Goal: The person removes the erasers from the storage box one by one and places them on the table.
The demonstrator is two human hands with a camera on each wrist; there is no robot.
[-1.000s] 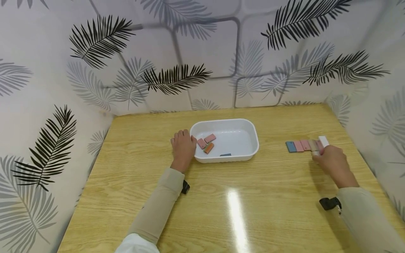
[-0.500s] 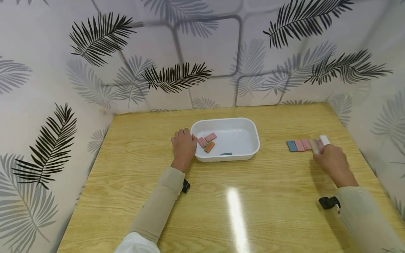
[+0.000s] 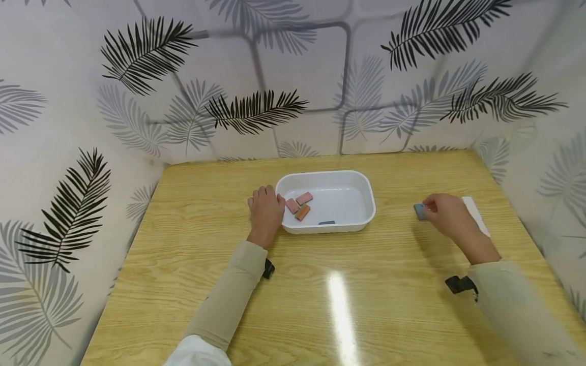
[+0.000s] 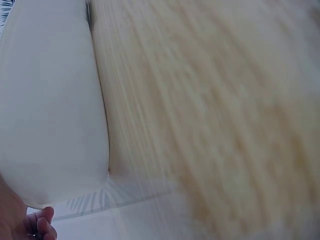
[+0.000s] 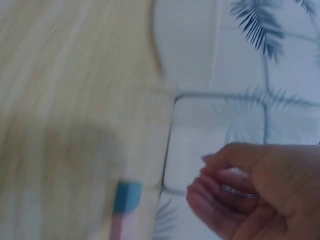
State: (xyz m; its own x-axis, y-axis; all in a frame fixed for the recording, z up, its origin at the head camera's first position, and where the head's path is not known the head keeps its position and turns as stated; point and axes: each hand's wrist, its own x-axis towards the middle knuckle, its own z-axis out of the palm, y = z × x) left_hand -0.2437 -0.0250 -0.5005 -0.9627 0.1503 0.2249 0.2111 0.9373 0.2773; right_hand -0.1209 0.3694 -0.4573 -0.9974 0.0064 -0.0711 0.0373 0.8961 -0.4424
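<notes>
My left hand (image 3: pixel 265 216) grips the left end of a white plastic tray (image 3: pixel 348 228), thumb at the rim; the left wrist view shows the tray's outer wall (image 4: pixel 55 110) and curled fingertips (image 4: pixel 46 227). My right hand (image 3: pixel 450 216) hovers over a row of small flat blocks, fingers loosely curled and nothing visible between them. A blue block (image 3: pixel 418 211) shows at the row's left end beside its fingertips. In the right wrist view that blue block adjoins a pink block (image 5: pixel 122 227). From the head camera, the hand hides the rest of the row.
Inside the tray, two pink blocks (image 3: pixel 304 197) and an orange block (image 3: pixel 302 212) lie at the left, and a blue block (image 3: pixel 327 222) lies by the front wall. A white strip (image 3: pixel 475 213) lies right of my right hand. Patterned walls (image 3: pixel 311 137) border the wooden table (image 3: pixel 284 305).
My right hand has moved left from the row's right end, by the white strip, to near the blue block at the left end. The left hand and the tray stay in place.
</notes>
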